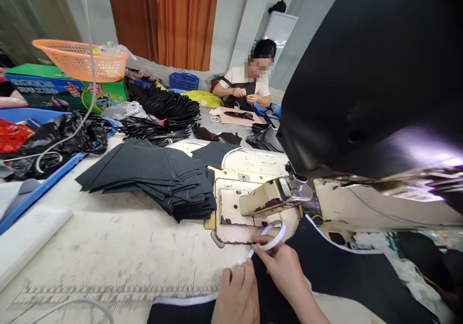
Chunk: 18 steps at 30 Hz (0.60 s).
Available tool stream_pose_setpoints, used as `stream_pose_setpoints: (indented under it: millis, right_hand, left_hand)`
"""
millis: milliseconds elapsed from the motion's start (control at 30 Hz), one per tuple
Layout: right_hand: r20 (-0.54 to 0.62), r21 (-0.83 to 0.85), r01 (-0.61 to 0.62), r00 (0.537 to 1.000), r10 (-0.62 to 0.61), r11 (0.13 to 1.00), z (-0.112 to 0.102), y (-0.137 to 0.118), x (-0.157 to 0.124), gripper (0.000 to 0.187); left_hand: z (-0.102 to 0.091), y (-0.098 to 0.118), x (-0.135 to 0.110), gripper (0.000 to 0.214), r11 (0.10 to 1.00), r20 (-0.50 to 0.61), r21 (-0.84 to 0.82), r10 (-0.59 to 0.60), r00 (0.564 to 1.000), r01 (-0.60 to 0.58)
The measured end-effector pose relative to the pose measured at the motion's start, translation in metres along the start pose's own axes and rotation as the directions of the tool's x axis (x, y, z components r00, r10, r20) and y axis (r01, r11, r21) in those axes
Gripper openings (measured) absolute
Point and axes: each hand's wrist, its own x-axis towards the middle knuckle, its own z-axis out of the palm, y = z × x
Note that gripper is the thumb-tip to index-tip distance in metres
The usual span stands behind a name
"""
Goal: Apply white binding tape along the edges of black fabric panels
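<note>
My right hand [281, 261] grips a small white roll of tape [273, 233], with a strip of tape running down toward my left hand. My left hand [237, 292] has its fingers curled and pressed down on the white-edged rim of a black fabric piece [347, 271] lying at the table's front. Both hands sit just in front of the cream sewing machine's arm [271, 196] and its metal plate [231, 218].
A stack of dark cut pieces [155, 174] lies on the white table [108, 247] to the left. Black strips [166, 109], a black bag [61, 136], an orange basket [81, 59] and boxes sit behind. A person [249, 80] works at the far end. The black machine body [376, 73] looms right.
</note>
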Motion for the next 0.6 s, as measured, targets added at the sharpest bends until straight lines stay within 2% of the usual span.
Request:
stream_pose_setpoints:
  millis: [67,133,200,267,333,433,600]
  right_hand:
    - [0.045,0.042,-0.003,0.999,0.001,0.999,-0.001,0.0,-0.001,0.032]
    - [0.103,0.108,0.004,0.995,-0.016,0.994,-0.005,-0.003,-0.006,0.036]
    - [0.143,0.171,0.02,0.989,-0.045,0.985,-0.011,-0.008,-0.014,0.041]
    - [0.149,0.245,0.043,0.986,-0.081,0.969,-0.018,-0.014,-0.023,0.043]
    - [0.159,0.324,0.061,0.98,-0.118,0.944,-0.025,-0.019,-0.029,0.044]
    - [0.163,0.415,0.096,0.97,-0.178,0.905,-0.032,-0.022,-0.034,0.042]
    - [0.163,0.422,0.18,0.949,-0.269,0.889,-0.035,-0.023,-0.038,0.044]
  left_hand:
    - [-0.004,-0.003,0.006,0.052,0.976,0.075,-0.167,-0.129,0.989,0.14]
    - [-0.008,-0.009,0.018,0.038,0.891,0.141,-0.363,-0.236,0.961,0.272]
    - [-0.016,-0.015,0.035,0.029,0.734,0.247,-0.564,-0.288,0.925,0.379]
    - [-0.027,-0.02,0.051,0.03,0.565,0.359,-0.69,-0.276,0.892,0.453]
    - [-0.039,-0.022,0.062,0.031,0.45,0.41,-0.754,-0.247,0.878,0.479]
    - [-0.053,-0.021,0.067,0.031,0.352,0.386,-0.817,-0.255,0.887,0.457]
    - [-0.057,-0.015,0.064,0.03,0.331,0.36,-0.823,-0.325,0.875,0.462]
